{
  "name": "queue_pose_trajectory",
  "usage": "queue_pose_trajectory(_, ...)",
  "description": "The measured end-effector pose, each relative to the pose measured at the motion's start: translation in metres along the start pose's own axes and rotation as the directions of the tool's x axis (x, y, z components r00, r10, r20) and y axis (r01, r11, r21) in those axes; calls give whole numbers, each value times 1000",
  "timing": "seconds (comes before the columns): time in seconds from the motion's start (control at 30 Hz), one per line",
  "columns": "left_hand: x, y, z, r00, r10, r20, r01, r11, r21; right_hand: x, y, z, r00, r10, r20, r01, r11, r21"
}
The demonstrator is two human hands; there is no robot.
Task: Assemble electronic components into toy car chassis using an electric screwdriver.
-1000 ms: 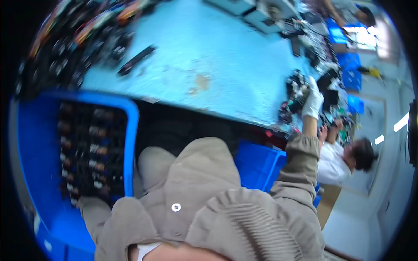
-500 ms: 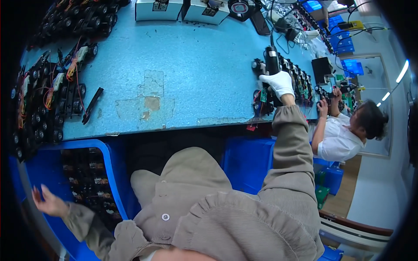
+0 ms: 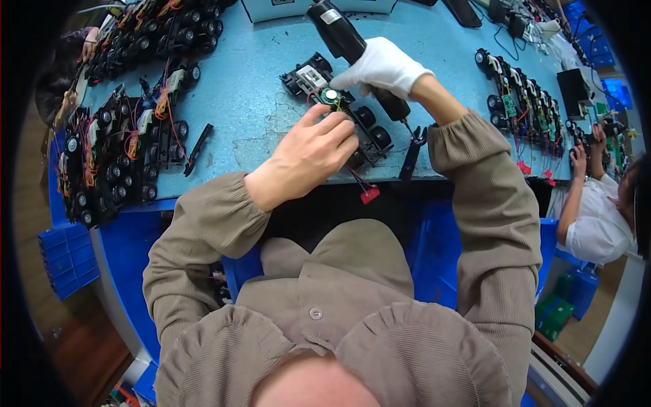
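Observation:
A black toy car chassis (image 3: 371, 144) with several wheels lies near the table's front edge, under both hands. On it sits a small green circuit board (image 3: 331, 98) with a white round part. My bare left hand (image 3: 308, 150) has its fingers curled against the chassis beside the board; its fingertips are partly hidden. In its white glove, my right hand (image 3: 388, 70) is closed around a black electric screwdriver (image 3: 337, 31), held slanting above the chassis with its bit end to the lower right. A red connector (image 3: 369, 195) hangs on wires over the edge.
Rows of wired chassis (image 3: 108, 146) crowd the left side, and another row (image 3: 525, 102) stands at the right. Black plastic strips (image 3: 199, 150) lie on the blue table (image 3: 237, 74). Blue bins (image 3: 129, 264) stand below. A co-worker (image 3: 597, 214) works at the far right; another person's hand (image 3: 89, 42) shows far left.
My left hand has come up from the blue bin at lower left onto a chassis. The right hand has brought the screwdriver from the right row to the middle, where a chassis now lies.

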State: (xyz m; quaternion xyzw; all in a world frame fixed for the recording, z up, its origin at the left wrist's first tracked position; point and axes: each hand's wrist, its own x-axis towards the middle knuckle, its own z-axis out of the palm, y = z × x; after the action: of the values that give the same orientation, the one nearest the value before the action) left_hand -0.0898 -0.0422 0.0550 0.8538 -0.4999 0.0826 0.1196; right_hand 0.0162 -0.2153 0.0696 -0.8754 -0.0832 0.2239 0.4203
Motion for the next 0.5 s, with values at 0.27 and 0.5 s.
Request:
queue_pose_trajectory(0.27, -37, -44, -12, 875, -374, -308, -3, 632, -775, 7, 15, 11, 999, -31, 25, 24, 970, 241)
queue_pose_trajectory(0.5, -57, -50, 4, 670, -641, 374, 379, -139, -915, -22, 16, 29, 981, 192, -37, -145, 842, 519)
